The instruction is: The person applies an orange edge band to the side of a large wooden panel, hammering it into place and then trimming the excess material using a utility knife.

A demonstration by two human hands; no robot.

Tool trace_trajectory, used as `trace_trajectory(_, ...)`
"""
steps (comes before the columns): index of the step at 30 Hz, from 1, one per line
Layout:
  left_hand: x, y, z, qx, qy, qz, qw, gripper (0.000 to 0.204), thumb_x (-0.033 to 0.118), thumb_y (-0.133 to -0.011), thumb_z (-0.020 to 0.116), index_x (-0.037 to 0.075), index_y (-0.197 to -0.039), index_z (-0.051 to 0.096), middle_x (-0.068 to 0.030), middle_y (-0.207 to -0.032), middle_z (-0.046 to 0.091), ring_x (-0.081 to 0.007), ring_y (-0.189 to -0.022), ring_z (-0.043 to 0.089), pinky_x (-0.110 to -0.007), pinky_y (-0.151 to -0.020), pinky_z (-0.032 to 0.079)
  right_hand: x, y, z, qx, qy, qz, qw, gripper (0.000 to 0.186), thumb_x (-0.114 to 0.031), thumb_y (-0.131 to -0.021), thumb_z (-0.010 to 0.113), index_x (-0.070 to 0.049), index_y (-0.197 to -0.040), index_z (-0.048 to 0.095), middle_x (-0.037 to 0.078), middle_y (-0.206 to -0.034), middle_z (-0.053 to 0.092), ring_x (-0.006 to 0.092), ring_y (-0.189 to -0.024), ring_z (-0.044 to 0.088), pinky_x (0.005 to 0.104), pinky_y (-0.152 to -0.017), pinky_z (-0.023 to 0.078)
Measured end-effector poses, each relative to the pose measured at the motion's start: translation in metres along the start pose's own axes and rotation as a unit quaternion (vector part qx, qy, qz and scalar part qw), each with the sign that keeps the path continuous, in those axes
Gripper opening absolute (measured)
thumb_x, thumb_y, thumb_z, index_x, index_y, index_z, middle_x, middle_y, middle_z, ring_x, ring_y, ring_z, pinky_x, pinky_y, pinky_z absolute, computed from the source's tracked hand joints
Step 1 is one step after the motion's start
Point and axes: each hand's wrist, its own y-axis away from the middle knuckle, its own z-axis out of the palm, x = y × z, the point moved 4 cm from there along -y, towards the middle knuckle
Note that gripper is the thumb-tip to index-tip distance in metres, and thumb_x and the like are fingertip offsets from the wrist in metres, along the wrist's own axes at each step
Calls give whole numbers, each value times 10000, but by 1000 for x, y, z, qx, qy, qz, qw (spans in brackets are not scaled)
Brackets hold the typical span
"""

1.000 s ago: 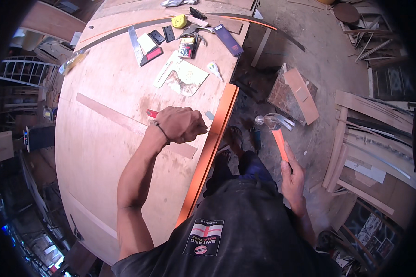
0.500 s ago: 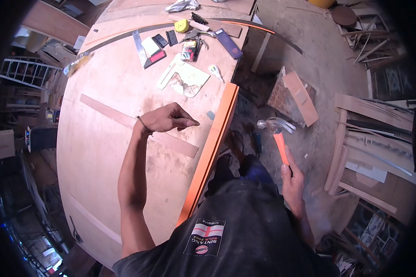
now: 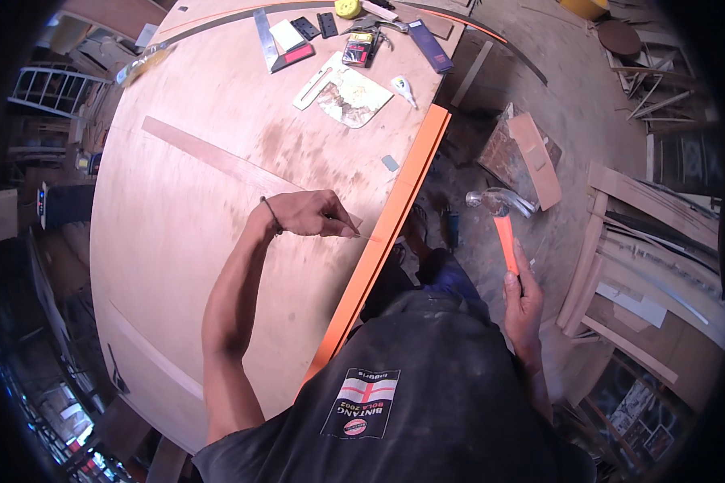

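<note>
My left hand is closed in a pinch on a thin nail, which points toward the grooved orange strip. The strip runs along the right edge of the wooden worktable. Out to the right, beyond the table edge, my right hand grips a claw hammer by its orange handle, with the metal head upward and apart from the strip. A narrow flat wood strip lies on the tabletop, partly hidden behind my left hand.
Toward the far end lie a square, a yellow tape measure, another hammer, a dark blue box, a stained pale sheet and a small white bottle. Wood pieces stand off the table's right side.
My left hand has come nearer to the orange strip, bringing the nail close to it. My right hand still holds the hammer. The view has shifted, so the far tools sit higher.
</note>
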Motion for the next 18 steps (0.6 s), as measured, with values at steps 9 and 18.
trace_trajectory(9,-3,-1,0,18,46,34,998,423,377,-1038,679,27,-1236,811,-41,-763,683,-140,-714,584,-338,-674,483,-7,6,8,-19,-14,17,1000,512,-44,-1098,497,-9,-1608,502,114,-1317,721,86,-746,494,272,-675,462)
trace_trajectory(18,-2,-9,-3,-3,43,71,997,386,317,-1049,682,-38,-940,788,8,-664,505,-122,-661,465,-341,-627,421,-11,10,11,-18,5,-1,1000,515,-30,-1086,491,17,-1599,499,198,-1499,658,127,-954,644,293,-836,529)
